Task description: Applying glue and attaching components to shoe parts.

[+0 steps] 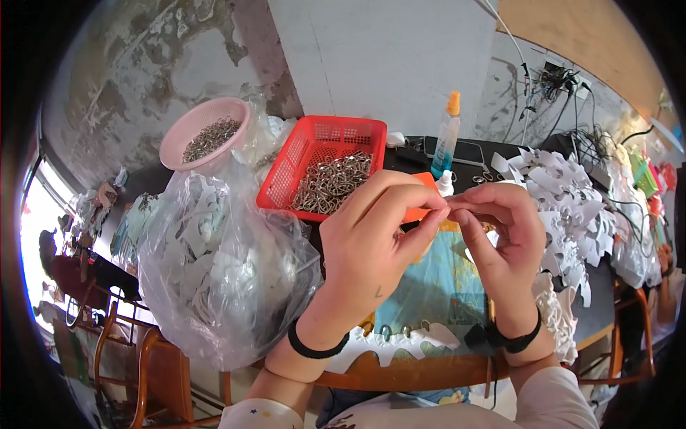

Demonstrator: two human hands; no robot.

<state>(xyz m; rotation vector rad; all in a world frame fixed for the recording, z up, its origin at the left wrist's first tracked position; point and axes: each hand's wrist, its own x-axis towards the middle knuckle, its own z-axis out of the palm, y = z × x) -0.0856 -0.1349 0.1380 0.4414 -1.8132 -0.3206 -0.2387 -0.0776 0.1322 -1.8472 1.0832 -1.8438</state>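
My left hand (371, 229) and my right hand (509, 232) meet in front of me, raised over the table. Thumb and fingers of each are pinched, fingertips almost touching; whatever lies between them is too small or hidden to make out. Beneath them a blue-green mat (407, 300) with yellowish marks covers the work spot. A white scalloped strip (400, 347) with several metal rings along its upper edge lies at the near table edge. Behind my left hand, an orange object (427, 181) is partly covered.
A red basket (268, 187) and a pink bowl (171, 146) hold metal rings. Left stands a clear bag (221, 286) of white pieces. Behind my hands are a spray bottle (447, 132) and a phone (464, 151). White cut pieces (564, 207) pile up on the right.
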